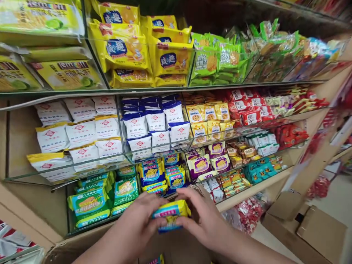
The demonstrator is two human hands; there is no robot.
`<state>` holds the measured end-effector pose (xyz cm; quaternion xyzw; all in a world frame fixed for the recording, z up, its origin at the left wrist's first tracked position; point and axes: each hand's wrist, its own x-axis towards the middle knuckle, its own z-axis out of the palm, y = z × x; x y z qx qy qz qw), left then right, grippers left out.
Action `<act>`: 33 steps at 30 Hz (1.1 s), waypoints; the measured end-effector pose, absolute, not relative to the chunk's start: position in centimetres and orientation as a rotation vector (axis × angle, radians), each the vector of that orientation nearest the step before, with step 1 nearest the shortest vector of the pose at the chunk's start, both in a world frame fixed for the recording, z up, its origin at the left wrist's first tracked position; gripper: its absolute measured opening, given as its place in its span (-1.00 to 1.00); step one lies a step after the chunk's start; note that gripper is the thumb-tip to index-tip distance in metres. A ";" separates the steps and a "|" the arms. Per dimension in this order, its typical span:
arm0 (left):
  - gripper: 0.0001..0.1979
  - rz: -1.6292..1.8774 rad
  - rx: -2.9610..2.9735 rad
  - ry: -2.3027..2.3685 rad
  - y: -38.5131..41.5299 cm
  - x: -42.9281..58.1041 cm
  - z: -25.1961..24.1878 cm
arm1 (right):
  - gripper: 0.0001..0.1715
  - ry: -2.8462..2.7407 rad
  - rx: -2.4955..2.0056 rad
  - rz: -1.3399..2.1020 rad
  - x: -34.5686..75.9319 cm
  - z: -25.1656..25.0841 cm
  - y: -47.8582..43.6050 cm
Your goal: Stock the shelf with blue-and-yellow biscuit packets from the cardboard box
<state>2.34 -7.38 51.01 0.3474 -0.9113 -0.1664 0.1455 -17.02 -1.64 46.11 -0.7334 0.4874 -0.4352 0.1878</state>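
Note:
Between my two hands are small yellow-and-blue snack packets point(171, 211), seemingly a small stack, held in front of the lowest shelf. My left hand point(141, 216) grips their left end, its thumb in front. On the right end, my right hand point(202, 212) has its fingers over the top and its thumb at the front. Just behind, similar blue-and-yellow packets point(151, 173) stand stacked in a shelf compartment. Left of those lie green snack packets point(89, 205). An open cardboard box point(110, 245) sits below my hands, with another blue-and-yellow packet point(158, 259) partly visible inside.
Glass dividers and shelf edges point(148, 89) run across the view. White packets point(82, 134), yellow packs point(121, 47) and purple packets point(200, 165) fill other compartments. On the floor at right stand a cardboard carton point(321, 231) and a bag of red-wrapped items point(249, 212).

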 end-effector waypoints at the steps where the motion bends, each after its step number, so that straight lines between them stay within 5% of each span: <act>1: -0.80 -0.424 1.027 -2.590 -7.7 2.1 51.5 | -0.47 1.401 -2.054 -1.300 -17.4 46.0 -1.4; 10: -0.79 0.322 1.170 -2.492 -13.9 -3.2 50.7 | -0.84 1.467 -2.034 -1.381 -21.0 44.0 -0.4; 33: -0.48 0.825 1.374 -2.430 -20.1 -10.0 46.7 | -0.90 1.416 -2.197 -1.267 -21.3 42.6 -0.5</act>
